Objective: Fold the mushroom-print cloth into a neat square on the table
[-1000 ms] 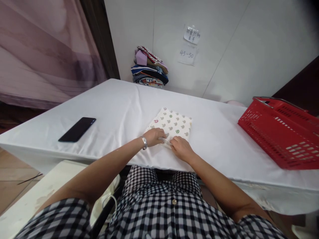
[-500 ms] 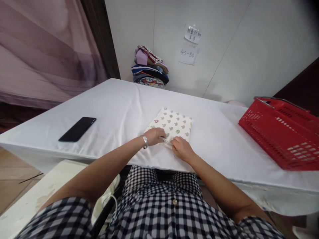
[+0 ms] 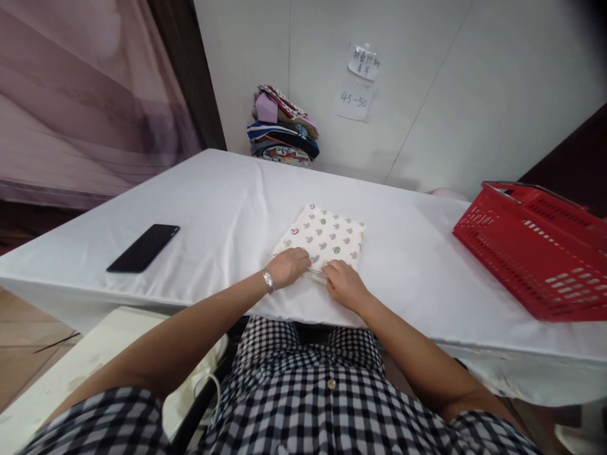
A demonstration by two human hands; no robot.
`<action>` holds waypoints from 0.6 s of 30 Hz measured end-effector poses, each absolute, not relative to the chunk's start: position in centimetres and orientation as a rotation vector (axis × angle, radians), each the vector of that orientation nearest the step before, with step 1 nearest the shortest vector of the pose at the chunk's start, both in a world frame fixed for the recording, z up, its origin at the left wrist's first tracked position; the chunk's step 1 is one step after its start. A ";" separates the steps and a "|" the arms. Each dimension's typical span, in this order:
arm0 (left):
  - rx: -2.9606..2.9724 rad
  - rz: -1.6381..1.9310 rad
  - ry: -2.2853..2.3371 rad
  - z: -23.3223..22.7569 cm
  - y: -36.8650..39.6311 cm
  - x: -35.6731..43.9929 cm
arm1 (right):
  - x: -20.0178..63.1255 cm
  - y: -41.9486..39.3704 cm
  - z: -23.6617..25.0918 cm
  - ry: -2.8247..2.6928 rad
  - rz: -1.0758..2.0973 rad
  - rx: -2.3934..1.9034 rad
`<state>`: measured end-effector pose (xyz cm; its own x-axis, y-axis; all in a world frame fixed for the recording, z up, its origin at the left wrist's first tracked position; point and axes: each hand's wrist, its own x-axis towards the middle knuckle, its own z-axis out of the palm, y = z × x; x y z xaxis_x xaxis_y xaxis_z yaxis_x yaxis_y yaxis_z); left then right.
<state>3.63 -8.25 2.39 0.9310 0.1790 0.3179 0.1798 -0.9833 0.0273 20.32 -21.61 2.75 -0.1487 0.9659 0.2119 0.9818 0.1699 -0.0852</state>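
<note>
A: Where is the folded cloth (image 3: 327,235)?

B: It lies flat on the white table (image 3: 227,208), just beyond the near edge, in front of the person's checked shirt (image 3: 303,404). It is cream with small printed figures, folded into a neat square.

A: And the hands?

B: Both sit at the cloth's near edge, close together. The left hand (image 3: 290,266) rests on the near left corner, palm down, fingers curled onto the fabric; a watch (image 3: 268,280) is on that wrist. The right hand (image 3: 345,285) is just right of it, fingertips pressed together on a thin fold of the cloth's near hem.

A: Is the left hand pinching too?

B: It touches the cloth, but I cannot tell whether it pinches or only presses.

A: What else is around the cloth?

B: A black phone (image 3: 143,248) lies well to its left on the table. A red basket (image 3: 535,249) stands well to its right. Far behind the cloth, against the wall, is a stack of folded fabrics (image 3: 283,128), with two paper notes (image 3: 359,82) taped on the wall to the right of the stack.
</note>
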 end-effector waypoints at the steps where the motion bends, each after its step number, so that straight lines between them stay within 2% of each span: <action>1: -3.090 -0.526 -0.282 2.2 -8.3 3.5 | 20.3 -21.7 2.8 -2.234 -0.111 -1.887; 18: -2.961 -0.534 -0.249 1.9 -8.4 3.2 | 20.0 -22.9 1.2 -2.213 -0.309 -1.797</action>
<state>3.19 -8.42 1.94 0.9242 0.1396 0.3554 0.1827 -0.9790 -0.0905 20.03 -22.88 1.23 -0.1920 0.9202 0.3413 0.9784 0.2065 -0.0064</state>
